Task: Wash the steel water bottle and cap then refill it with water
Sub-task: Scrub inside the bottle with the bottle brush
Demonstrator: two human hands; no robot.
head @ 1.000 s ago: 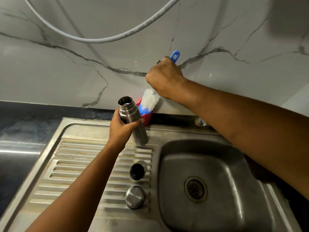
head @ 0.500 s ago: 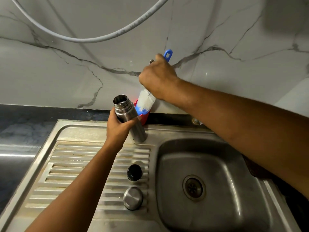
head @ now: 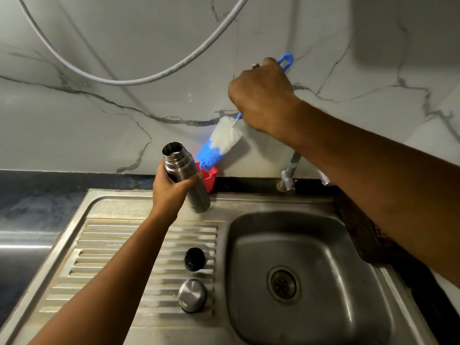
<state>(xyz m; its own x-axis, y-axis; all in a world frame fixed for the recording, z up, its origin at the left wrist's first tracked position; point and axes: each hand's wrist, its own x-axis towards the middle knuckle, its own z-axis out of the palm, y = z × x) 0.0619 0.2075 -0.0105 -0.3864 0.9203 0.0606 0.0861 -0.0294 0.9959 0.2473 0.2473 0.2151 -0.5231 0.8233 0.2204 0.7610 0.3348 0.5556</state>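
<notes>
Lifted clear of the red cup [head: 209,180], the brush [head: 225,136] is gripped by the right hand [head: 261,95]. The left hand [head: 171,191] grips the open bottle [head: 199,197] above the drainboard [head: 119,247], where both caps [head: 195,259] lie; scrubbing, rinsing and refilling seem still ahead.

bottle [head: 199,195]: was finished in silver
brush [head: 225,135]: was bristled white and blue
holder [head: 210,179]: was coloured red
wall [head: 99,133]: was veined grey on white
stopper [head: 194,258]: was coloured black
cap [head: 192,295]: was finished silver

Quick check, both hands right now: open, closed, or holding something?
Left hand: closed around the steel bottle, which is uncapped.
Right hand: closed on the bottle brush handle, bristles at the red holder.
</notes>
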